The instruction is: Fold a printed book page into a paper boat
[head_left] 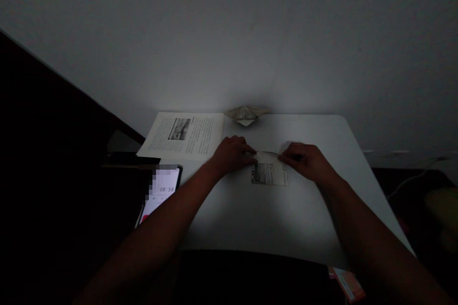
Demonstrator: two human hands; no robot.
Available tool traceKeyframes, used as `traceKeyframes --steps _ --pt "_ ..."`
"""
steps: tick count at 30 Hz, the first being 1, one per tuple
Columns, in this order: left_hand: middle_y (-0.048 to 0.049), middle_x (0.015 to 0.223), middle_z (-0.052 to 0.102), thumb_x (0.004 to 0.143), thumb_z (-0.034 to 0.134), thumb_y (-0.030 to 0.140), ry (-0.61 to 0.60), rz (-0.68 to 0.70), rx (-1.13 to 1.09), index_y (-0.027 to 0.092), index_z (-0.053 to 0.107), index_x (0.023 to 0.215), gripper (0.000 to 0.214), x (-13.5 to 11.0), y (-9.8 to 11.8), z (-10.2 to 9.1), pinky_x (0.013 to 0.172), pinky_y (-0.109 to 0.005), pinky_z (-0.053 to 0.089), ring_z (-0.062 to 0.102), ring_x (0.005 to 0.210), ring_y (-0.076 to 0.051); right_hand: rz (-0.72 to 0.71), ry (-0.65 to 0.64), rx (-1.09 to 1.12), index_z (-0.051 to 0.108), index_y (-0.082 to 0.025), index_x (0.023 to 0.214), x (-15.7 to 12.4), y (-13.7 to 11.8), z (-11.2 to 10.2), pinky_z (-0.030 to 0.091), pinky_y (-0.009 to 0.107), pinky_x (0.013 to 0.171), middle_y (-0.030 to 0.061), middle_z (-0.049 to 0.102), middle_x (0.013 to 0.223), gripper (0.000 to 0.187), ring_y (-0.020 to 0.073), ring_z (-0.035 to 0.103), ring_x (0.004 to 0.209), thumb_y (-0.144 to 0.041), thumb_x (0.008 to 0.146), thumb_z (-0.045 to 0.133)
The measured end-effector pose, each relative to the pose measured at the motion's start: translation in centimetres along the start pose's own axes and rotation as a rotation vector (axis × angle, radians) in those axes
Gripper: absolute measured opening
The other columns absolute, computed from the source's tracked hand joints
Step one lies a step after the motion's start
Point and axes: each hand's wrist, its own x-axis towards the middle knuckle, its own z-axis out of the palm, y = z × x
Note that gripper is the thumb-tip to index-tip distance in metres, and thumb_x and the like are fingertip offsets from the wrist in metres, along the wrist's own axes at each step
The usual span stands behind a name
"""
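A small printed paper sheet lies on the white table, folded over along its top edge. My left hand pinches the sheet's upper left corner with curled fingers. My right hand pinches the upper right corner the same way. Both hands rest on the table, one at each end of the fold. The scene is dim.
An open printed booklet lies at the table's back left. A folded paper boat sits at the back edge against the wall. A lit phone showing a timer lies at the left. A red-and-white object sticks out below the table's front right edge.
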Motion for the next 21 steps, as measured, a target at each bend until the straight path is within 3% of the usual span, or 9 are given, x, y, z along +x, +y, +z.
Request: traceKeyframes --steps 8,21 --pt "-0.0061 0.105 0.055 0.072 0.066 0.053 0.020 -0.001 0.000 0.028 0.066 0.108 0.044 -1.0 0.0 0.1 0.087 -0.038 0.036 0.050 0.100 -0.024 0.010 0.018 0.019 0.062 -0.018 0.069 0.1 0.0 0.2 0.038 0.026 0.056 0.0014 0.056 0.067 0.024 0.0120 0.051 0.058 -0.038 0.083 0.057" --pt "-0.0112 0.123 0.047 0.048 0.074 0.066 -0.003 0.014 0.008 0.024 0.051 0.125 0.091 -3.1 1.5 -0.1 0.095 -0.047 0.032 0.042 0.111 -0.032 0.040 0.007 0.035 0.063 -0.018 0.070 0.1 0.2 0.2 0.039 0.026 0.056 0.0016 0.057 0.067 0.022 0.0126 0.052 0.059 -0.036 0.081 0.059"
